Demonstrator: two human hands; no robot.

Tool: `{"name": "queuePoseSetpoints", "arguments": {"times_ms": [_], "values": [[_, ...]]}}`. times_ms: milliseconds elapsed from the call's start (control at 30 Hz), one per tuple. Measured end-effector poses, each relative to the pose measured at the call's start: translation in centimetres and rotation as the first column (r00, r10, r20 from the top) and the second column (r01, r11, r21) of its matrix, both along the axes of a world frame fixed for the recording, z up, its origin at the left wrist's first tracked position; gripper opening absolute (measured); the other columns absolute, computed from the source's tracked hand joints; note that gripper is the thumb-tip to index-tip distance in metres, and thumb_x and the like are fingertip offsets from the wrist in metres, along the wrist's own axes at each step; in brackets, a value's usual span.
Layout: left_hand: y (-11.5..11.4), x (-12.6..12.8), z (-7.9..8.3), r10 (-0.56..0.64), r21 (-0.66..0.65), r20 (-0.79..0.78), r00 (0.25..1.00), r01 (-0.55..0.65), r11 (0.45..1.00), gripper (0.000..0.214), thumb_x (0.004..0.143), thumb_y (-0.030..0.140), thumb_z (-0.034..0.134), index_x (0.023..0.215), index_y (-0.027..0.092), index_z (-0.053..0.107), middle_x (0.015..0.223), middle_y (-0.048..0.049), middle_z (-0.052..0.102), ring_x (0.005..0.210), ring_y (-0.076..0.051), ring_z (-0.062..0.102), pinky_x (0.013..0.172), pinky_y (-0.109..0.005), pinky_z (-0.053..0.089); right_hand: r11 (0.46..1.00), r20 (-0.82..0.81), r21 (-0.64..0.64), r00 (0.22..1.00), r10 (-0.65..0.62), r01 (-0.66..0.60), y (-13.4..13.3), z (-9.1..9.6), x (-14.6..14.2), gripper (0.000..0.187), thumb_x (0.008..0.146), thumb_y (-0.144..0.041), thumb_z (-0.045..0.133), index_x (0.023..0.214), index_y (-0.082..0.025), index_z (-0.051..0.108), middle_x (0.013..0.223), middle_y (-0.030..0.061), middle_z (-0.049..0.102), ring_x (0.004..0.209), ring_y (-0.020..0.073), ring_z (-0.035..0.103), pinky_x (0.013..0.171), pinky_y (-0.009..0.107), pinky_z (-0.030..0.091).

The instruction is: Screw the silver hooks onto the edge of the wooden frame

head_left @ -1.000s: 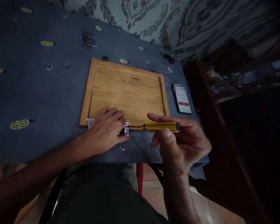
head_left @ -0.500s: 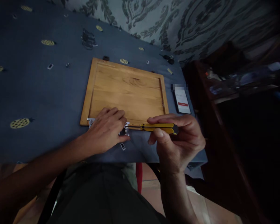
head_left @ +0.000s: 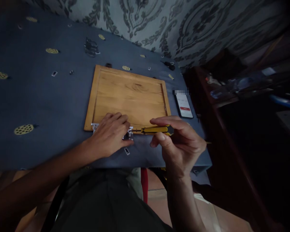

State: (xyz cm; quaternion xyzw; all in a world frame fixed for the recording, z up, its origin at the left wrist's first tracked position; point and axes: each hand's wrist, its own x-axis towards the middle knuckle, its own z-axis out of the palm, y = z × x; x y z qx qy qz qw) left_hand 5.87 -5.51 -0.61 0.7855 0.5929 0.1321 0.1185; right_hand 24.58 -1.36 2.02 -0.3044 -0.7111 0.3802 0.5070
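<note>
A wooden panel (head_left: 128, 93) with a raised frame lies on the cloth-covered table. My left hand (head_left: 112, 132) is closed over the panel's near edge, with its thumb below a metal hinge (head_left: 129, 133). Left of those fingers, another silver metal plate (head_left: 95, 126) shows on the near-left corner; whether the two pieces join is hidden by the hand. My right hand (head_left: 180, 138) pinches a screwdriver (head_left: 156, 129) by its yellow-and-black handle. Its shaft lies almost level, pointing left, and the tip meets the hinge.
A phone (head_left: 183, 104) with a lit screen lies right of the panel. Dark scissors (head_left: 169, 64) rest near the wall, and a dark metal item (head_left: 90, 47) sits beyond the panel. Small metal bits (head_left: 72, 72) lie on the blue tablecloth (head_left: 50, 106). Dark furniture (head_left: 222, 119) stands at the right.
The view has shifted slightly. The screwdriver's handle has turned in my right hand, which sits a little further left. My left hand keeps its hold at the hinge.
</note>
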Motion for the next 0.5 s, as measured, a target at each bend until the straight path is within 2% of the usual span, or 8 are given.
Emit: {"name": "queuePoseSetpoints", "arguments": {"times_ms": [67, 167, 233, 367, 500], "values": [[0.0, -0.1, -0.1, -0.005, 0.009, 0.007, 1.0, 0.005, 1.0, 0.033, 0.089, 0.045, 0.082, 0.098, 0.015, 0.072, 0.101, -0.0084, 0.069, 0.106, -0.03, 0.063, 0.09, -0.04, 0.044, 1.0, -0.021, -0.011, 0.999, -0.03, 0.029, 0.1, 0.0, -0.5, 0.012, 0.088, -0.033, 0.084, 0.095, -0.024, 0.078, 0.095, 0.0032, 0.081, 0.069, 0.0162, 0.073, 0.037, 0.021, 0.05], [-0.1, -0.1, -0.3, -0.009, 0.025, 0.014, 1.0, 0.009, 1.0, 0.034, 0.089, 0.046, 0.082, 0.099, 0.015, 0.072, 0.103, -0.0083, 0.069, 0.107, -0.03, 0.062, 0.091, -0.04, 0.044, 0.996, -0.027, -0.071, 0.999, -0.047, 0.045, 0.3, -0.1, -0.7, 0.019, 0.087, -0.037, 0.085, 0.089, -0.022, 0.073, 0.09, 0.0023, 0.081, 0.052, 0.0116, 0.066, 0.037, 0.022, 0.051], [0.0, -0.1, -0.3, -0.005, 0.019, 0.015, 1.0, 0.004, 1.0, 0.033, 0.089, 0.046, 0.082, 0.099, 0.016, 0.072, 0.103, -0.008, 0.069, 0.107, -0.029, 0.062, 0.09, -0.039, 0.043, 0.996, -0.033, -0.093, 0.999, -0.014, 0.011, 0.4, -0.1, -0.4, 0.02, 0.087, -0.038, 0.085, 0.095, -0.023, 0.075, 0.091, 0.0021, 0.081, 0.053, 0.0116, 0.067, 0.041, 0.022, 0.054], [0.1, -0.1, 0.0, -0.007, -0.025, 0.007, 1.0, 0.007, 1.0, 0.034, 0.088, 0.044, 0.083, 0.099, 0.014, 0.073, 0.102, -0.0085, 0.069, 0.106, -0.03, 0.062, 0.09, -0.04, 0.043, 0.989, -0.017, -0.112, 0.995, 0.098, -0.099, 0.5, -0.2, 0.7, 0.03, 0.095, -0.038, 0.077, 0.123, -0.029, 0.076, 0.101, 0.0025, 0.081, 0.058, 0.0116, 0.069, 0.052, 0.026, 0.061], [0.1, 0.0, 0.1, -0.006, -0.026, 0.006, 1.0, 0.006, 1.0, 0.035, 0.087, 0.044, 0.084, 0.1, 0.014, 0.073, 0.103, -0.0086, 0.069, 0.106, -0.03, 0.062, 0.09, -0.04, 0.043, 0.994, -0.009, -0.089, 0.998, 0.054, -0.055, 0.8, -0.3, 0.8, 0.02, 0.094, -0.039, 0.077, 0.111, -0.028, 0.082, 0.1, 0.0022, 0.081, 0.048, 0.0083, 0.062, 0.046, 0.025, 0.056]]}}
